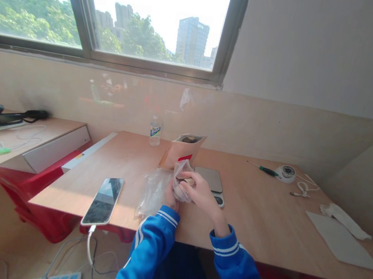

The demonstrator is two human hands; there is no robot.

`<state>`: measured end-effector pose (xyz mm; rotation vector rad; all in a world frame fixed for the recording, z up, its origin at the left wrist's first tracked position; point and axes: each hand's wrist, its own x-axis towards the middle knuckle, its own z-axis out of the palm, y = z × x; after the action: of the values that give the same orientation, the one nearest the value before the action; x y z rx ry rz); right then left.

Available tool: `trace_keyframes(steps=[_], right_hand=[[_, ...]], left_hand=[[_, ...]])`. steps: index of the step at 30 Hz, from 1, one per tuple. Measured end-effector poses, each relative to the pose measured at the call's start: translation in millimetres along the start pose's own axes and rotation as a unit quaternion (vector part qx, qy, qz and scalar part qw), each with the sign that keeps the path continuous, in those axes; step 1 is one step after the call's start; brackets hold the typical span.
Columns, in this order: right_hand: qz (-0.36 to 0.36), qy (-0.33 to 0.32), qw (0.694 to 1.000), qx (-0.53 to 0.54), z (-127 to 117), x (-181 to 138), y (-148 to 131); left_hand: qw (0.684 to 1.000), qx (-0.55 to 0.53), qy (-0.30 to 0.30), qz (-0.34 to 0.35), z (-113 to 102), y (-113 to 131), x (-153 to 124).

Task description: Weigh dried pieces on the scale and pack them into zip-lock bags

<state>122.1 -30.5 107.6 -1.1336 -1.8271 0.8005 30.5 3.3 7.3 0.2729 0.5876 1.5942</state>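
Note:
My left hand (171, 199) is wrapped round a small clear plastic bag (181, 169) from below, holding it up off the table. At the bag's mouth, my right hand (197, 188) has its fingers bent together over something pale and dark; I cannot make out what it is. Behind the bag stands an open kraft paper pouch (180, 153) with a red label and dark contents. A small kitchen scale (209, 179) lies just right of it, partly covered by my right hand. Flat clear plastic bags (153, 194) rest to the left of my hands.
A charging phone (103, 202) lies at the front left, its cable hanging off the edge. At the back stands a plastic bottle (154, 134). On the right are a screwdriver (267, 171), a white dome camera (287, 173), a cable (304, 189) and a white sheet (342, 240).

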Motion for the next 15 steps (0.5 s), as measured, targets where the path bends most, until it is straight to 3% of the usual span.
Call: trace_keyframes(steps=[3,7,11,15], right_hand=[[-0.040,0.031,0.999,0.008,-1.9,-0.7,-2.4],[-0.085,0.118,0.989,0.038,-14.0,11.7,-11.1],[-0.162,0.227,0.960,0.020,-32.2,57.2,-24.1],[-0.232,0.256,0.938,-0.012,-35.6,115.8,-25.4]], left_hand=[[1.000,0.001,0.001,0.010,-1.3,0.5,1.3],[1.000,0.010,0.020,0.020,-3.3,-0.3,4.6],[0.998,0.027,0.056,0.015,-1.8,0.9,3.6],[0.997,0.033,0.063,0.011,-0.3,3.6,-0.3]])
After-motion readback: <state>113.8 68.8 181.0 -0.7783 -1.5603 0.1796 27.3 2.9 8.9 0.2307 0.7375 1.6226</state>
